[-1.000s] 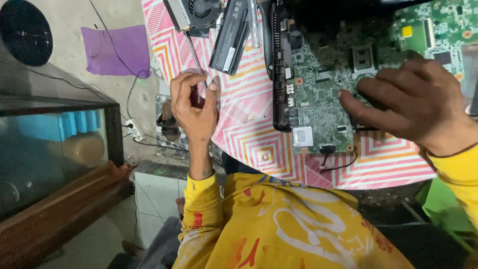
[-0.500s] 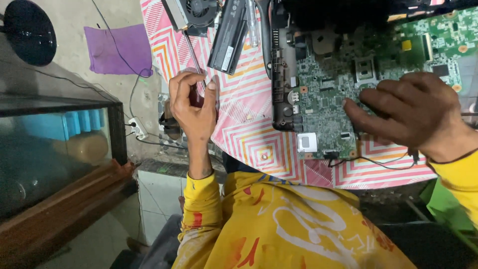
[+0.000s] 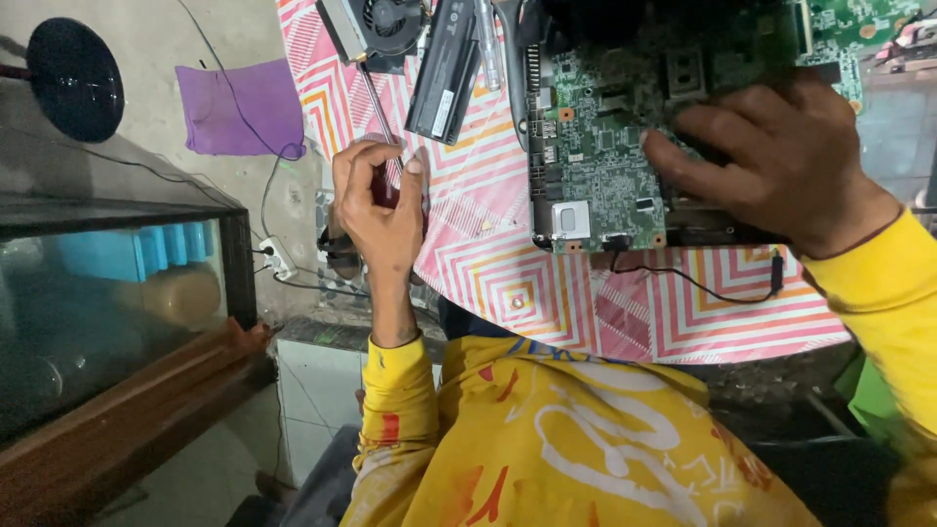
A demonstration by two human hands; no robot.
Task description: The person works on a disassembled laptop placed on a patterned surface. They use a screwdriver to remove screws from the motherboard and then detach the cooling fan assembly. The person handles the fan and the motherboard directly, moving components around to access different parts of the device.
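A: Which hand holds the tool?

B: The left hand (image 3: pixel 383 210), at about 9 o'clock from the board, is curled around the handle of a slim screwdriver (image 3: pixel 376 102); the shaft runs toward 12 o'clock and ends by the cooling fan (image 3: pixel 376 24). The handle is mostly hidden by the fingers, so its colour cannot be told with confidence.

A: And the other hand?

B: The right hand (image 3: pixel 781 166) lies palm down on the green laptop motherboard (image 3: pixel 595 146), fingers spread and pointing toward 9 o'clock. It holds nothing visible; it presses on the board's surface.

A: Where does the board sit?

B: On the bench (image 3: pixel 605 312), over a pink zigzag-patterned cloth (image 3: pixel 488 263). A black battery pack (image 3: pixel 447 68) lies just beside the board's 9 o'clock edge, between board and screwdriver shaft. A thin black cable (image 3: pixel 703 283) trails from the board's 6 o'clock edge across the cloth.

A: Beyond the bench?

B: At 9 o'clock, a purple cloth (image 3: pixel 242 107) on the floor, and a glass tank (image 3: pixel 107 312) in a dark frame.
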